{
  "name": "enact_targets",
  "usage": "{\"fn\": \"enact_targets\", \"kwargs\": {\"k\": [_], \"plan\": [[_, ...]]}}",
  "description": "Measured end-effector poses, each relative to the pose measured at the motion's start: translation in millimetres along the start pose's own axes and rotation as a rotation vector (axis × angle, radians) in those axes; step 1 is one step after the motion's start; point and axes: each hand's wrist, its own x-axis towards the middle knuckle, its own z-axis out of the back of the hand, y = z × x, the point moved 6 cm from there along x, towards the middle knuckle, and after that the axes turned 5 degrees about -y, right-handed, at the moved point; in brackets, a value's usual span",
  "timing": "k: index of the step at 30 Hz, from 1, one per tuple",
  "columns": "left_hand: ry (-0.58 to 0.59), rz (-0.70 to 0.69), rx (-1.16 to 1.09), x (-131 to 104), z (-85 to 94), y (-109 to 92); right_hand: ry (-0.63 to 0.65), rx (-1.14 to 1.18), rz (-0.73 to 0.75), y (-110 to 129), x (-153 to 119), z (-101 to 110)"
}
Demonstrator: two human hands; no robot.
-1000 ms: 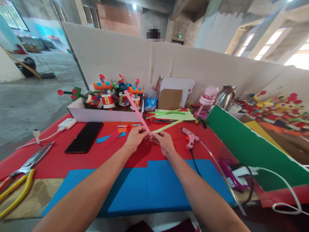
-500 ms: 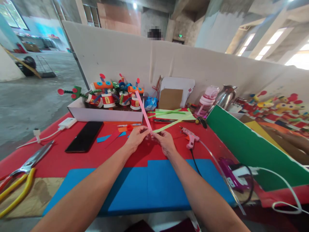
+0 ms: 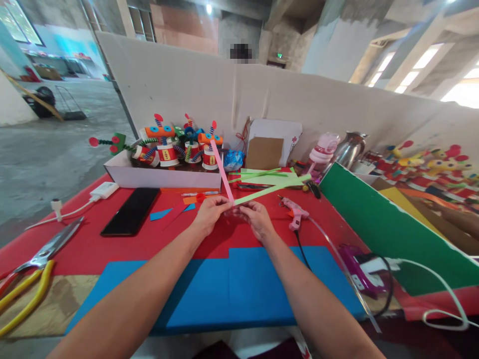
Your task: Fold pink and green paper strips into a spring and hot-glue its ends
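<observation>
Now the left hand pinches two paper strips.

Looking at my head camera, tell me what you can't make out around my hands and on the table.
All in the head view:
How the pink strip and green strip join: partly covered by the left hand.
Whether the right hand grips either strip: contact too small.
Scissors: handles cut off by the left edge.
Print on the paper cup: too small.
Toys at far right: blurred.
</observation>
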Motion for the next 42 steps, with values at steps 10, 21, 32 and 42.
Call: {"fn": "enact_targets", "kwargs": {"k": [10, 21, 32, 42], "plan": [[-0.014, -0.017, 0.051, -2.3, -3.1, -3.1, -0.009, -0.061, -0.027, -7.0, 2.9, 5.3], [-0.042, 0.032, 0.067, -2.8, -2.9, 3.4, -0.074, 0.003, 0.004, -5.1, 1.6, 5.3], [-0.043, 0.060, 0.065, -5.2, -3.2, 4.3, -0.079, 0.021, -0.032, -4.6, -1.6, 2.4], [-0.002, 0.065, 0.035, -4.3, -4.9, 6.6, -0.095, -0.063, -0.020, -2.2, -2.4, 3.7]]}}
